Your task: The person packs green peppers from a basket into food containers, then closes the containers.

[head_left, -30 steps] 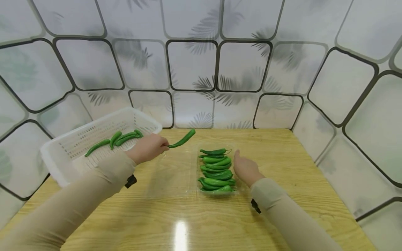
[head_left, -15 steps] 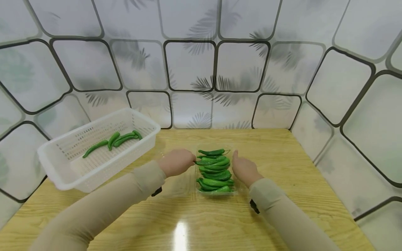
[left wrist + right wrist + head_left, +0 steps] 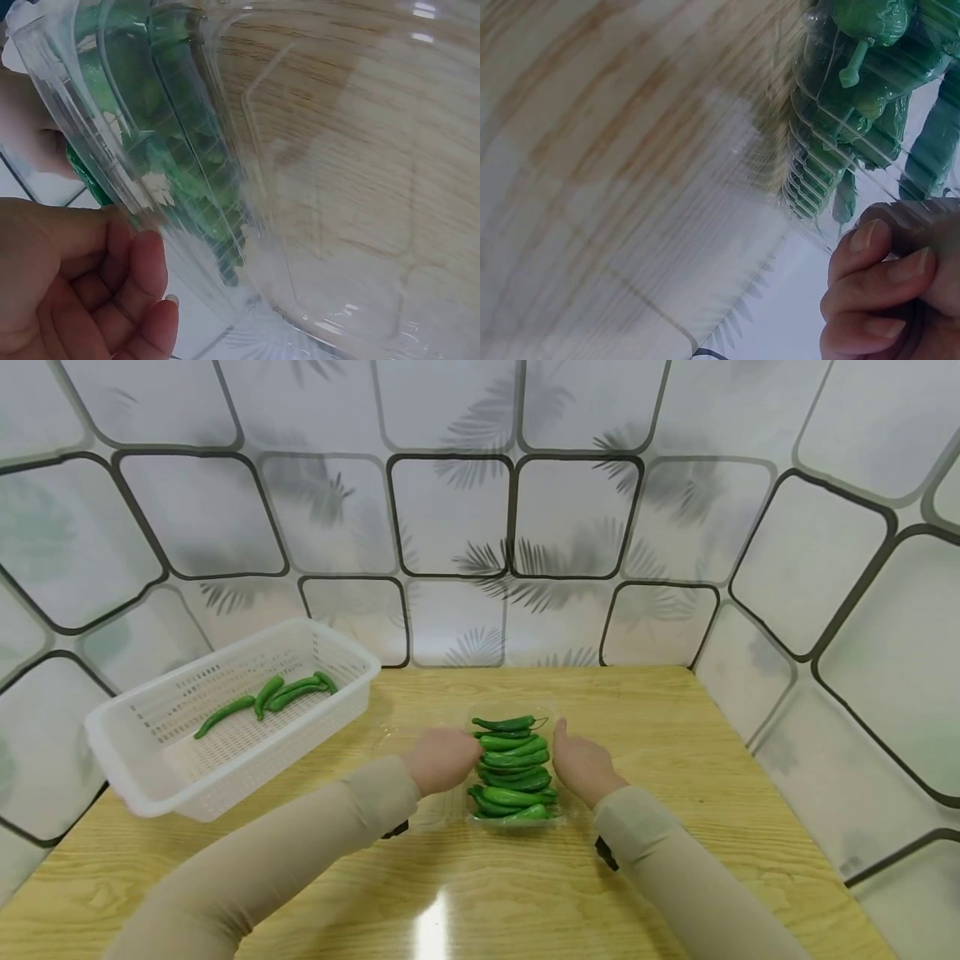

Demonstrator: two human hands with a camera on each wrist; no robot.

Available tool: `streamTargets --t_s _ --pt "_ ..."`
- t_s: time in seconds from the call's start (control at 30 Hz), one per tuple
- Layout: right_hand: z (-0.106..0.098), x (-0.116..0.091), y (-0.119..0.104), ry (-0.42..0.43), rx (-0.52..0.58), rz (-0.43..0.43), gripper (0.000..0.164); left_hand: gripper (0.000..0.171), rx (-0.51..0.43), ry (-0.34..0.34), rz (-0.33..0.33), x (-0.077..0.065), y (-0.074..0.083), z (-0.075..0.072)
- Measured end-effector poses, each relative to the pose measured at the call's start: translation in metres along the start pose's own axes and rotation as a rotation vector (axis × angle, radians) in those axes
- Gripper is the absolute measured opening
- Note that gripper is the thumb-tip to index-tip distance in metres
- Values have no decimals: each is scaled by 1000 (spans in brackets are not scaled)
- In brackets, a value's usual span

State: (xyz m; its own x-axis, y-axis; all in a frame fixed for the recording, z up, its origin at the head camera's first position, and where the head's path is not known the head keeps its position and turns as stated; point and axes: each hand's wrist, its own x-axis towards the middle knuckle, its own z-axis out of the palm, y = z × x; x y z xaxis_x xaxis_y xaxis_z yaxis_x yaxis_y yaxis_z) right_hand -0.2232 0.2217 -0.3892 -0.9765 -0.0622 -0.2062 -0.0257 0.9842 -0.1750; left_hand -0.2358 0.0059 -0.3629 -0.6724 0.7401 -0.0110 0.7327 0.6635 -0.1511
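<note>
In the head view a clear plastic box [image 3: 517,824] holds a column of green chili peppers [image 3: 517,781] laid crosswise. My left hand [image 3: 444,760] is at its left rim, pinching a green chili pepper [image 3: 88,178] by one end between thumb and curled fingers. Much of that pepper is hidden or merges with the others. At the opposite rim my right hand [image 3: 585,767] holds the box wall, its thumb pointing forward. The right wrist view shows curled fingers [image 3: 877,277] against the transparent side.
A white perforated basket [image 3: 225,768] stands at the back left with several green peppers [image 3: 273,693] inside. The box's clear lid [image 3: 397,739] lies flat to the left, partly under my left hand. A patterned wall [image 3: 457,618] borders the wooden table [image 3: 637,702].
My left hand has carried the chili pepper rightward from beside the basket to the box, lowering it among the others. The right hand has stayed at the box's right rim.
</note>
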Motion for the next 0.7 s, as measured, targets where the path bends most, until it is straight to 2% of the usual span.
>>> streamTargets --t_s 0.2,0.33,0.53,0.7 --pt "0 -2 0 13 -10 -11 62 24 -10 -34 8 2 4 1" --pt "2 -2 0 2 23 -4 63 25 -13 -46 0 0 5 3" --pt "3 0 1 11 4 -11 62 25 -18 -54 -32 2 6 2" --pt "1 0 1 8 21 -11 61 23 -29 -87 -46 0 5 -1"
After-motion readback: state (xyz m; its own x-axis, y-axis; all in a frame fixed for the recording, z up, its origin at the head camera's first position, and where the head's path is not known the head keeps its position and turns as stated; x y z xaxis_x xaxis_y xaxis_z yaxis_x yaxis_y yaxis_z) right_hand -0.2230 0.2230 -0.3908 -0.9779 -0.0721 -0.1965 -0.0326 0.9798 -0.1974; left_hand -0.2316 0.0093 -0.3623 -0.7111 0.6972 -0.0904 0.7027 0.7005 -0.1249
